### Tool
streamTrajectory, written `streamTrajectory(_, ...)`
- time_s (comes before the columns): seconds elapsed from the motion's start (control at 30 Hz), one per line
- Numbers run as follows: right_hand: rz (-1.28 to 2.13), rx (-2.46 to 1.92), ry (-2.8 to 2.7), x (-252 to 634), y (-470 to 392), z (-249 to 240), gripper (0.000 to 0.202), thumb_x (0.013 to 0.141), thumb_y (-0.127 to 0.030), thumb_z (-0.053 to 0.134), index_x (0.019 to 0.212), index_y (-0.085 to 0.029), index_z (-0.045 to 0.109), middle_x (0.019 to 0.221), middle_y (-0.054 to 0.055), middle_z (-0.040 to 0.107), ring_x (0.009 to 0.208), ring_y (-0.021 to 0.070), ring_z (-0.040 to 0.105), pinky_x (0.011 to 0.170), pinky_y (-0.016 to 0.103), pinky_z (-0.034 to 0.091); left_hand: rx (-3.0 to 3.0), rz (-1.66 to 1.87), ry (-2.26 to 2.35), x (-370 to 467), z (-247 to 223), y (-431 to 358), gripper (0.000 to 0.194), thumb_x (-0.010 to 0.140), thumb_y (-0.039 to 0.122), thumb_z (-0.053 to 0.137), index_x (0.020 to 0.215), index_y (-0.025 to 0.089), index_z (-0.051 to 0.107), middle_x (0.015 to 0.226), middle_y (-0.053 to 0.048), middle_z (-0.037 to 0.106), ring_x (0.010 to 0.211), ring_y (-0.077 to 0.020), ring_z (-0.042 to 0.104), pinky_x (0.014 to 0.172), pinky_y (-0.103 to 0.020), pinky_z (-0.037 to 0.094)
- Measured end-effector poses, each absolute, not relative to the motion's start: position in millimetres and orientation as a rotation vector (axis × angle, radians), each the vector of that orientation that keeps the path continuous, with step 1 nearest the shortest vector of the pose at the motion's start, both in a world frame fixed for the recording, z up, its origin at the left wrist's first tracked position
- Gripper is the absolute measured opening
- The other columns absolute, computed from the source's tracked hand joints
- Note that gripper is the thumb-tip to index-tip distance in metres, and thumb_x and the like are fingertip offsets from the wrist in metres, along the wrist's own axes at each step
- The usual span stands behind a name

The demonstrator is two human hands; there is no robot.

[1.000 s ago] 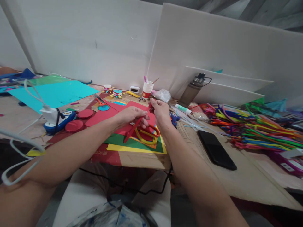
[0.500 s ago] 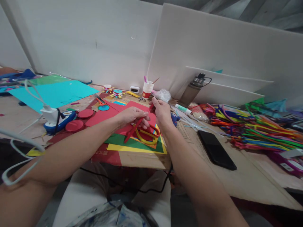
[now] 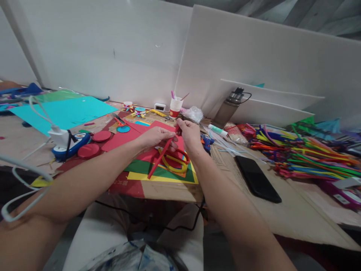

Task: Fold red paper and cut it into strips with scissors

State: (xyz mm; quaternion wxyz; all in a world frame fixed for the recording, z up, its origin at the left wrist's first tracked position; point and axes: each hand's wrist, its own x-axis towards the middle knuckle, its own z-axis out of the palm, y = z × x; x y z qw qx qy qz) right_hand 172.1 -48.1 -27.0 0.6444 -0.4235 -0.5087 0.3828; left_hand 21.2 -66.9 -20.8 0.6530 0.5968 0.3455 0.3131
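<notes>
A narrow red paper strip [image 3: 158, 158] runs slantwise between both hands, its lower end hanging over the coloured sheets. My left hand [image 3: 160, 137] pinches it around the middle with closed fingers. At the upper end, my right hand [image 3: 188, 132] has thumb and forefinger closed on the strip. Just below the hands lie scissors with yellow and red handles [image 3: 175, 168]; their blades are hidden. Under them is a stack of sheets: a red sheet [image 3: 124, 140], a green sheet [image 3: 141, 167] and a yellow sheet [image 3: 158, 177].
Red discs [image 3: 88, 150] and a blue power strip [image 3: 75, 145] are on the left. A paper cup [image 3: 176, 108] and a bottle [image 3: 228, 109] stand at the back. To the right are a phone [image 3: 257, 178] and bundled pipe cleaners [image 3: 304, 154].
The red strip has slid down and towards me, so its lower end reaches further over the yellow sheet. My right hand has shifted slightly left, nearer my left hand.
</notes>
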Motion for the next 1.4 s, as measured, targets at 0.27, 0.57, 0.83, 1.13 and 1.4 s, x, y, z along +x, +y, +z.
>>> streamTrajectory(0.27, 0.827, -0.993, -1.097, 176.6, -47.0, -23.1, 0.040, 0.072, -0.052, 0.068, 0.056, -0.017, 0.061, 0.045, -0.005, 0.050, 0.042, 0.0076, 0.042, 0.045, 0.023, 0.035, 1.378, 0.655, 0.717, 19.9, -21.2, -71.1, 0.036, 0.076, 0.046, 0.071, 0.079, 0.010, 0.070, 0.075, -0.011, 0.074, 0.065, -0.0168, 0.069, 0.069, -0.028, 0.053)
streamTrajectory(0.57, 0.939, -0.986, -0.966, 186.5, -41.9, -15.6, 0.036, 0.075, -0.051, 0.068, 0.065, -0.017, 0.060, 0.051, -0.005, 0.051, 0.045, 0.0064, 0.046, 0.045, 0.019, 0.039, 1.417, 0.559, 0.728, 17.7, -18.9, -72.4, 0.037, 0.075, 0.046, 0.071, 0.080, 0.009, 0.072, 0.076, -0.014, 0.074, 0.062, -0.0175, 0.068, 0.059, -0.026, 0.051)
streamTrajectory(0.83, 1.083, -1.067, -1.277, 168.2, -56.3, -23.7, 0.032, 0.068, -0.044, 0.074, 0.062, -0.015, 0.061, 0.049, -0.004, 0.054, 0.043, 0.0075, 0.045, 0.046, 0.022, 0.039, 1.426, 0.648, 0.744, 13.8, -18.3, -64.9, 0.040, 0.072, 0.049, 0.073, 0.077, 0.010, 0.070, 0.074, -0.013, 0.074, 0.062, -0.0170, 0.068, 0.063, -0.027, 0.051)
streamTrajectory(1.13, 0.873, -1.061, -1.049, 185.4, -43.1, -17.8, 0.026, 0.071, -0.036, 0.071, 0.060, -0.015, 0.061, 0.052, -0.003, 0.057, 0.041, 0.0058, 0.041, 0.044, 0.021, 0.034, 1.462, 0.579, 0.735, 18.9, -19.2, -73.9, 0.041, 0.071, 0.048, 0.075, 0.079, 0.009, 0.072, 0.075, -0.014, 0.074, 0.061, -0.0173, 0.068, 0.065, -0.029, 0.052)
streamTrajectory(1.4, 0.841, -1.052, -0.886, 197.0, -35.6, -13.8, 0.021, 0.076, -0.027, 0.066, 0.059, -0.016, 0.060, 0.052, -0.004, 0.055, 0.039, 0.0051, 0.039, 0.044, 0.021, 0.036, 1.481, 0.481, 0.752, 21.9, -16.9, -78.9, 0.039, 0.070, 0.048, 0.075, 0.077, 0.009, 0.072, 0.074, -0.014, 0.074, 0.059, -0.0174, 0.068, 0.063, -0.030, 0.054)
